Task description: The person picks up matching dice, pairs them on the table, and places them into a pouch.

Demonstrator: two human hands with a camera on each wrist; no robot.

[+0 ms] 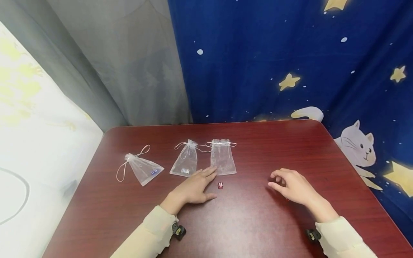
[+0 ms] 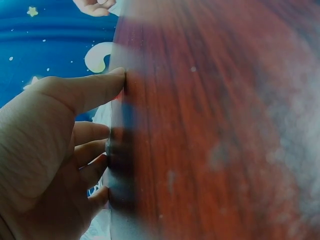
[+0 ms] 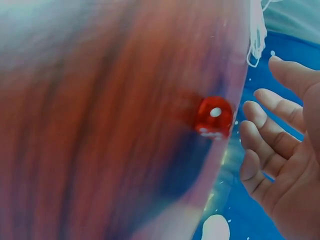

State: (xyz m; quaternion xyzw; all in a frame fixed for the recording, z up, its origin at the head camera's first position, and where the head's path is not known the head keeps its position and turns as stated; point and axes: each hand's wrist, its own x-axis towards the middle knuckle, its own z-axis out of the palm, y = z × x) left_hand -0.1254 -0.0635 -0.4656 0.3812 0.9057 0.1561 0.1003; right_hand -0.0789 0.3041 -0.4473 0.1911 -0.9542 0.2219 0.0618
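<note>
My left hand (image 1: 195, 188) rests on the table with its fingers extended, fingertips at the lower left corner of a sheer white drawstring bag (image 1: 222, 157). Between its thumb and forefinger, a short way off their tips, sits a red die (image 1: 220, 185). On the right, my right hand (image 1: 293, 186) hovers over the table with loosely bent fingers and nothing in them. Another red die (image 3: 214, 117) lies on the table beside that hand in the right wrist view; in the head view the hand mostly hides it.
A second sheer bag (image 1: 190, 156), holding whitish dice (image 1: 185, 171), lies left of the first. Farther left is a third bag (image 1: 140, 166) with blue dice (image 1: 153, 172). The dark red table (image 1: 251, 229) meets curtains (image 1: 245, 71) at its back edge.
</note>
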